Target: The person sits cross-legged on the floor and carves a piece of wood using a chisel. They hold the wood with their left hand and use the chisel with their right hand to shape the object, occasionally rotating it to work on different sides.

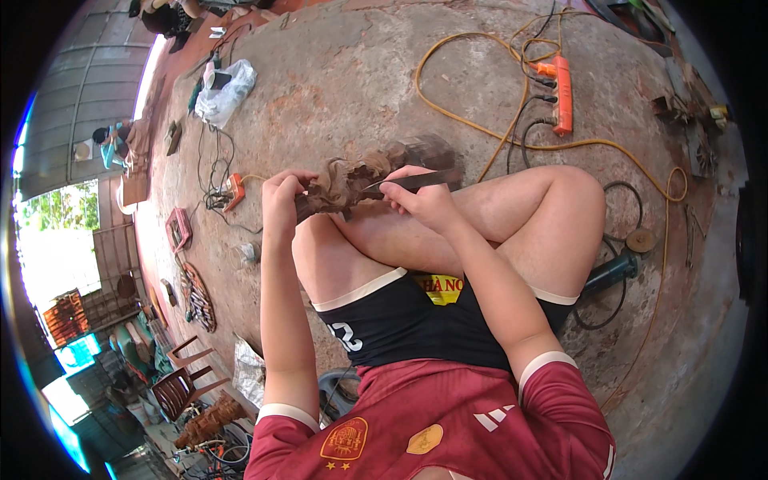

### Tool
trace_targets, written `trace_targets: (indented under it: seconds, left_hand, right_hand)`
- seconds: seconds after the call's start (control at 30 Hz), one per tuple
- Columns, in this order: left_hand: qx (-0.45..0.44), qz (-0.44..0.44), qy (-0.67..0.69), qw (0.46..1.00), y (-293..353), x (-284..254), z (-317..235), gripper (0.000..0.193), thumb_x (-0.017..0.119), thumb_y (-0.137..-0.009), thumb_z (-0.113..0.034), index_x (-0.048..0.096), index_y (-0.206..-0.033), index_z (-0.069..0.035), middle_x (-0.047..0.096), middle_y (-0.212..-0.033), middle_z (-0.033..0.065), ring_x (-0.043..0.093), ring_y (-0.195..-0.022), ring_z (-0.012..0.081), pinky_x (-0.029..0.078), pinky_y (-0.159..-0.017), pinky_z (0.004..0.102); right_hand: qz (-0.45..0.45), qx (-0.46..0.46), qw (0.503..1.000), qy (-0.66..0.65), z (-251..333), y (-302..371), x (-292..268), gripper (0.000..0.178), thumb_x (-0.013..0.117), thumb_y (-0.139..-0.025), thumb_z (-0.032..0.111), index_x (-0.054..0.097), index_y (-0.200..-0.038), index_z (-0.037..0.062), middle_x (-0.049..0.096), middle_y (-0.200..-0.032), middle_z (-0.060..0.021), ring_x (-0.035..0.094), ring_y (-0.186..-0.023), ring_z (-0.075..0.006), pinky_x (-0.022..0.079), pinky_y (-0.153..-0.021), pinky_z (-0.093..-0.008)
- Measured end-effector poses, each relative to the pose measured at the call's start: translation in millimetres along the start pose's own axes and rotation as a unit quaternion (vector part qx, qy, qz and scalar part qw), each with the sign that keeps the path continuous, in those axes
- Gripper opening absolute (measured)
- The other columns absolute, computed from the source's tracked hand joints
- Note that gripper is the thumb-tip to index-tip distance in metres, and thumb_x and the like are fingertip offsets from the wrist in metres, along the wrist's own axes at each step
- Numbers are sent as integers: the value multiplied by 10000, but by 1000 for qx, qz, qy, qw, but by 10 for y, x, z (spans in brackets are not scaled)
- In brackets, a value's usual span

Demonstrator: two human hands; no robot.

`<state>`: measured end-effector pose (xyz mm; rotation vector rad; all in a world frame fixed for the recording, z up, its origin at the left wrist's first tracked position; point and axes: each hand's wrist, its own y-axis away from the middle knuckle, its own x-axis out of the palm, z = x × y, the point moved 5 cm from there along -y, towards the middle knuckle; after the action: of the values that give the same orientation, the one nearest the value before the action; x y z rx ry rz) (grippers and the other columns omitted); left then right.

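A brown wood carving point(346, 182) with swirling relief lies across my crossed legs, its far right end reaching over the floor. My left hand point(284, 196) is closed on the carving's left end, the fingertips curled over its top edge. Close by on the right, my right hand point(420, 198) grips a narrow, dark, flat tool point(432, 179). The tool's thin, paler tip points left and meets the carved surface near the middle. My right fingers partly cover the tool, so its exact kind cannot be told.
An orange power strip point(563, 96) with plugs and a looping yellow cable point(468, 36) lies at the far right. A dark green power tool point(612, 273) rests beside my right knee. To the left are a white plastic bag point(226, 94), another orange socket block point(234, 192) and a wooden chair point(178, 392).
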<state>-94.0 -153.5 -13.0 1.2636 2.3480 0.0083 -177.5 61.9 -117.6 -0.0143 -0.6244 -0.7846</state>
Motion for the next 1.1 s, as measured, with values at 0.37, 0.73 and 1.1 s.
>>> trace_targets:
  seconds: [0.37, 0.73, 1.1]
  left_hand:
    - [7, 0, -25, 1000, 90, 66, -58, 349, 468, -736, -92, 722, -887, 95, 663, -788, 97, 565, -749, 144, 447, -709, 244]
    - [-5, 17, -53, 998, 107, 99, -53, 388, 445, -719, -100, 713, -924, 92, 682, -868, 116, 574, -825, 163, 447, -787, 254]
    - [8, 34, -35, 999, 55, 125, -50, 368, 469, -736, -103, 724, -921, 88, 690, -828, 114, 600, -758, 149, 467, -707, 246]
  right_hand:
    - [9, -1, 1000, -4, -68, 2, 34, 155, 722, -895, 170, 676, -931, 27, 667, -761, -24, 608, -652, -87, 497, -551, -240]
    - [19, 50, 998, -30, -57, -21, -75, 162, 711, -903, 172, 667, -938, 20, 664, -758, -39, 607, -656, -96, 489, -554, -239]
    - [43, 28, 999, 15, -45, -34, -137, 142, 710, -894, 161, 687, -914, 22, 661, -743, -30, 603, -633, -91, 488, -540, -237]
